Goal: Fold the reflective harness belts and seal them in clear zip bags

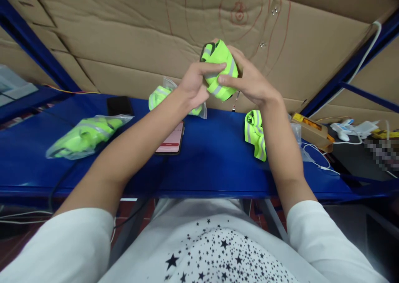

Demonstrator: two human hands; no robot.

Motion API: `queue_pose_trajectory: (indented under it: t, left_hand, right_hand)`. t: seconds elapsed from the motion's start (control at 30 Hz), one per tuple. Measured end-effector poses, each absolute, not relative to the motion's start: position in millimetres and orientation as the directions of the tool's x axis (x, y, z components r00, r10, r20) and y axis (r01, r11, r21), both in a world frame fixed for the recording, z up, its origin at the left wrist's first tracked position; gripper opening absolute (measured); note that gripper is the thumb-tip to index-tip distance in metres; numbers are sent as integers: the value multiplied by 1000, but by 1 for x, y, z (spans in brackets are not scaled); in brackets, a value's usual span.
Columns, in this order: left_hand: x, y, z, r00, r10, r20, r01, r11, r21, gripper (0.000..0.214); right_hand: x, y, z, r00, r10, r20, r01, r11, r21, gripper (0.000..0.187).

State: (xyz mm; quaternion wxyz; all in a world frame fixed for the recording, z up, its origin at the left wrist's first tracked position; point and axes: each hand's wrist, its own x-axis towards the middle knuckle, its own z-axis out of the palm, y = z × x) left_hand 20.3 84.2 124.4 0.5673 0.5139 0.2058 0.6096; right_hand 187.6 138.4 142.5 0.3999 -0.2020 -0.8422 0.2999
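1. Head view: grips a rolled yellow-green reflective bundle (222, 52) between left hand (193, 82) and right hand (254, 82), closed around it from both sides, with thumbs (231, 82) on the near face and fingers mostly hidden behind.
2. Holds it raised above the far part of the blue tabletop (215, 150), before the cardboard wall (124, 38); cannot tell whether touching the cardboard.
3. Below, leaves an open stretch of blue between the lit phone (171, 143) and the loose reflective strip (254, 129), reaching down to the near edge.
4. With left forearm (134, 150), covers part of the phone and of a bagged bundle (158, 97) near the back edge.
5. With right forearm (282, 146), overlaps the strip's right side; beyond, meets tighter room beside a cardboard box (311, 131) and white cable (326, 166).
6. Farther left, shows a larger bagged bundle (89, 135) near a dark flat device (119, 106), with open tabletop between bag and near edge.
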Motion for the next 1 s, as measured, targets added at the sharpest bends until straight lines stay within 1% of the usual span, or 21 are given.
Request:
queue_pose_trajectory:
  t: [0.07,0.1,0.17,0.23,0.33,0.4,0.47,0.53,0.6,0.67,0.7,0.77,0.83,0.87,0.9,0.93,0.97,1.0]
  left_hand:
    - [19,88,121,187,881,434,-534,-280,798,28]
    - [19,90,119,196,869,455,-561,-281,779,27]
    - [21,95,114,194,859,474,-588,-285,757,18]
    - [25,99,109,141,872,468,-578,-312,754,8]
    - [30,98,102,44,897,439,-509,-358,783,11]
    - [29,95,98,38,906,422,-433,-365,824,17]
    - [23,89,93,70,905,419,-376,-365,852,23]
    - [13,83,86,99,887,450,-390,-382,838,26]
    - [2,77,78,104,872,478,-422,-397,815,29]
    - [-8,70,68,92,875,475,-431,-395,811,37]
    - [-11,67,63,83,884,460,-423,-387,819,42]
    - [-15,59,53,64,904,422,-392,-366,844,51]
    - [-14,53,44,51,923,381,-368,-338,866,55]
    - [-13,51,40,56,932,359,-363,-316,877,57]
    - [-13,49,35,69,941,332,-363,-287,887,59]
    - [-13,49,31,90,947,307,-367,-255,894,62]
    - [-13,49,27,109,953,283,-362,-227,904,64]
    - [-14,49,24,126,958,256,-346,-200,917,66]
  right_hand:
    - [185,132,144,-586,594,551,130,741,-659,68]
    - [183,130,144,-577,611,541,135,725,-675,65]
    - [181,131,142,-548,662,511,140,676,-724,62]
    - [179,137,138,-526,680,511,138,661,-737,60]
    - [173,148,130,-477,682,554,119,674,-729,58]
    - [166,153,123,-424,702,573,80,659,-748,59]
    - [157,152,117,-395,735,550,18,605,-796,59]
    - [147,145,111,-442,747,497,-48,533,-845,55]
    - [136,135,106,-552,719,423,-86,455,-886,52]
    - [127,126,100,-637,683,357,-95,390,-916,52]
    - [124,123,95,-653,678,338,-95,369,-924,54]
    - [126,121,85,-627,703,335,-78,371,-925,56]
    - [146,128,72,-545,753,369,15,448,-894,56]
    - [164,133,66,-487,775,403,111,513,-851,56]
    - [187,139,60,-422,786,451,246,578,-778,56]
    - [214,145,56,-340,778,528,405,628,-665,54]
    - [244,150,52,-300,763,572,585,621,-521,51]
    - [276,154,49,-263,780,567,758,531,-379,46]
